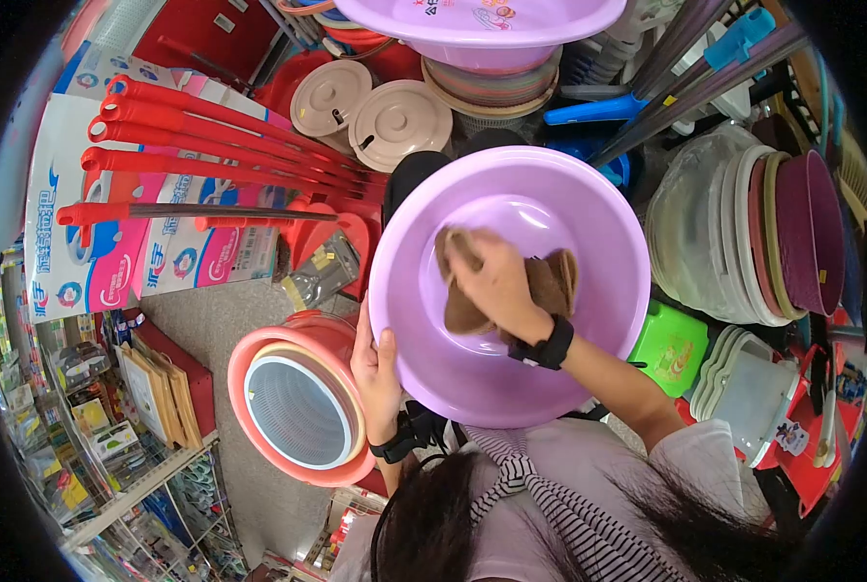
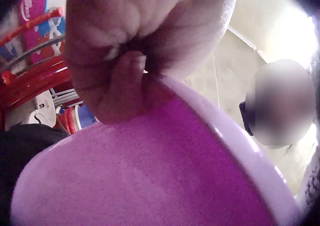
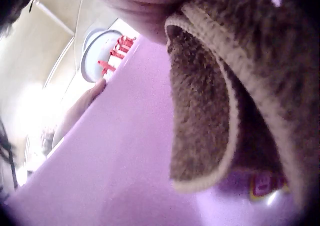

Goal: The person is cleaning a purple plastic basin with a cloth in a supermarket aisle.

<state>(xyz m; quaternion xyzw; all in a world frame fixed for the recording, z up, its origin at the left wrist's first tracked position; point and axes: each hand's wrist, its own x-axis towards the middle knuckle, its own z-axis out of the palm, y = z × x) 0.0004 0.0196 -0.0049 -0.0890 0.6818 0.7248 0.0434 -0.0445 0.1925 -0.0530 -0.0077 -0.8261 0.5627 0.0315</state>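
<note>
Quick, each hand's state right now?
Left hand: closed, holding the rim of the lilac basin.
Right hand: closed, holding the brown cloth inside it.

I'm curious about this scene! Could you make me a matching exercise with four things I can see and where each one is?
Things
1. Fuzzy brown fabric with tan edging
2. Left hand
3. Round grey mesh basket
4. Bright green plastic item

Places
A. At the rim of the central large round lilac plastic basin
B. Just past the basin's lower right edge in the head view
C. In the right hand's fingers, inside the basin
D. Nested in a round salmon-pink plastic container

Right pairs: 1-C, 2-A, 3-D, 4-B
</note>
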